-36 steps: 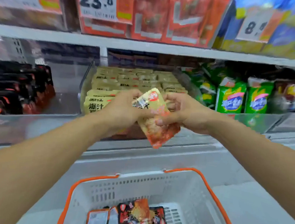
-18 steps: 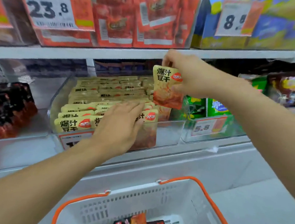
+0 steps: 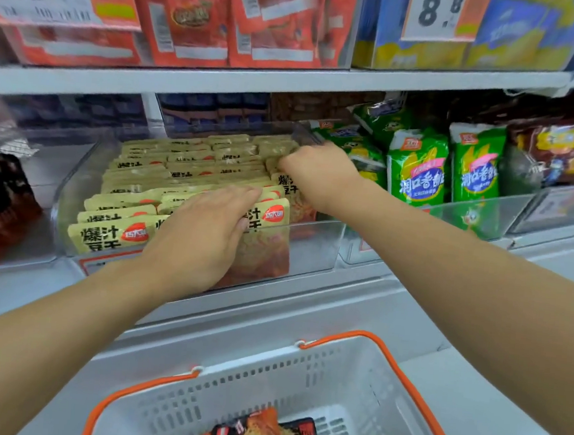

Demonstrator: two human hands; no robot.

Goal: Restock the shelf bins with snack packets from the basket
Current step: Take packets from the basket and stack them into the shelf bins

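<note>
Mid-frame, the clear bin looks nearly full of yellow packets, left hand flat on them, right hand seemingly pinching one in, while more wait in the basket below

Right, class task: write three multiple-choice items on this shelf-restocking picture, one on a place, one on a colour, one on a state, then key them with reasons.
1. Where is the right hand?
A. in the basket
B. at the back right of the clear bin of yellow packets
C. on the top shelf

2. What colour are the basket handles?
A. orange
B. blue
C. green

3. How does the left hand lie?
A. clenched in the air
B. gripping a price tag
C. fingers laid flat on the front yellow packets

Key: 1 B, its fingers reach into the rows deep in the clear bin; 2 A, both handles on the white basket are orange; 3 C, its straight fingers press on the packet tops.
</note>
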